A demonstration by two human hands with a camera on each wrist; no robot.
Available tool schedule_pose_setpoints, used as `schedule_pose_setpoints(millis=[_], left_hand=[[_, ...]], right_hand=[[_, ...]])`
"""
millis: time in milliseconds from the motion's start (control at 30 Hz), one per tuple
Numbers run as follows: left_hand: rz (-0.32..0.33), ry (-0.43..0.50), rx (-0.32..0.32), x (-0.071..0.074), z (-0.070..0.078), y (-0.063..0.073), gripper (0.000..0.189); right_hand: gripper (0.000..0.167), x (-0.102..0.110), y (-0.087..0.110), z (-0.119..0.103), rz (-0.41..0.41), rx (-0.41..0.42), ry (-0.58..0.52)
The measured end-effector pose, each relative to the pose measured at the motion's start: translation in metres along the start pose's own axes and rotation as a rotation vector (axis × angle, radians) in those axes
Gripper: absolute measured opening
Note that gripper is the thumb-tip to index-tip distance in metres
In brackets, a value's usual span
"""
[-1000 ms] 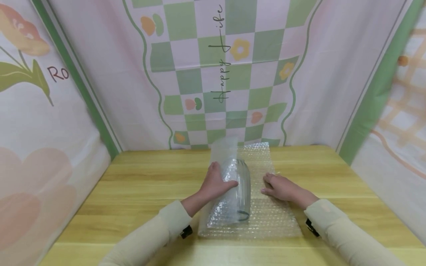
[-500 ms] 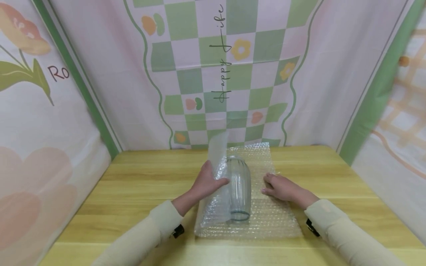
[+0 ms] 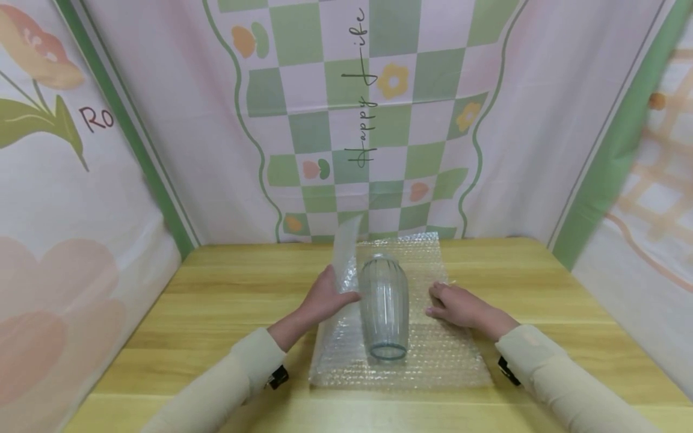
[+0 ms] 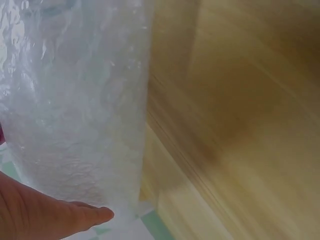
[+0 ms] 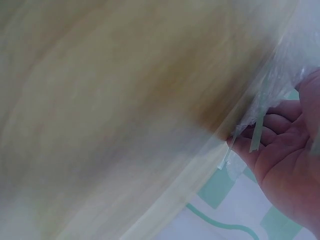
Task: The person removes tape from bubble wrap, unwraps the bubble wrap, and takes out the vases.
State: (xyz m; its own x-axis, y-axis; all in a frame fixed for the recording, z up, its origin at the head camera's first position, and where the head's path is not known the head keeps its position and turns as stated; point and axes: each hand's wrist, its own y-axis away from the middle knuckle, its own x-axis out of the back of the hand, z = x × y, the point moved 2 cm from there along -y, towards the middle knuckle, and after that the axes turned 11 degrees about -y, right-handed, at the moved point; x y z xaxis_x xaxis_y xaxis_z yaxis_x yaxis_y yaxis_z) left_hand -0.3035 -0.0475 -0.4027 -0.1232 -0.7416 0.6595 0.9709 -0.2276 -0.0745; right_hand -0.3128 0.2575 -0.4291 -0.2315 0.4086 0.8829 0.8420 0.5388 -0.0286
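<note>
A ribbed clear glass vase (image 3: pixel 387 307) lies on its side on a sheet of bubble wrap (image 3: pixel 428 361), mouth facing away and base toward me. My left hand (image 3: pixel 325 297) touches the raised left flap of the wrap, thumb spread toward the vase. In the left wrist view, straight fingers (image 4: pixel 80 217) lie by the hanging wrap (image 4: pixel 85 100). My right hand (image 3: pixel 457 304) grips the sheet's right edge with curled fingers. The right wrist view shows that hand (image 5: pixel 290 145) with wrap and a narrow greenish strip (image 5: pixel 257 132) at its fingers.
The wooden table (image 3: pixel 233 300) extends to both sides of the sheet. Behind it hangs a fabric backdrop (image 3: pixel 390 120) with green checks and flowers. Printed cloth walls (image 3: pixel 81 252) stand at left and right.
My left hand has moved left, and the flap that lay over the vase has come back with it, so the whole vase now shows. My right hand has stayed put.
</note>
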Motion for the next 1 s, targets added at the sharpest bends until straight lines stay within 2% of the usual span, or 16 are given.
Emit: schedule_pose_setpoints(millis=[267,567,800,1000], left_hand=[[0.003,-0.016,0.042,0.004,-0.011,0.001,0.107],[0.005,0.011,0.043,0.006,-0.021,0.0,0.105],[-0.024,0.032,0.065,0.008,-0.027,0.002,0.106],[-0.008,0.025,0.07,0.008,-0.034,0.0,0.104]], right_hand=[[0.026,0.0,0.0,-0.001,0.007,-0.002,-0.005],[0.025,0.0,0.0,-0.002,0.01,0.004,-0.016],[0.025,0.001,0.001,-0.002,0.013,0.023,-0.028],[0.022,0.001,0.001,-0.002,0.018,0.02,-0.027]])
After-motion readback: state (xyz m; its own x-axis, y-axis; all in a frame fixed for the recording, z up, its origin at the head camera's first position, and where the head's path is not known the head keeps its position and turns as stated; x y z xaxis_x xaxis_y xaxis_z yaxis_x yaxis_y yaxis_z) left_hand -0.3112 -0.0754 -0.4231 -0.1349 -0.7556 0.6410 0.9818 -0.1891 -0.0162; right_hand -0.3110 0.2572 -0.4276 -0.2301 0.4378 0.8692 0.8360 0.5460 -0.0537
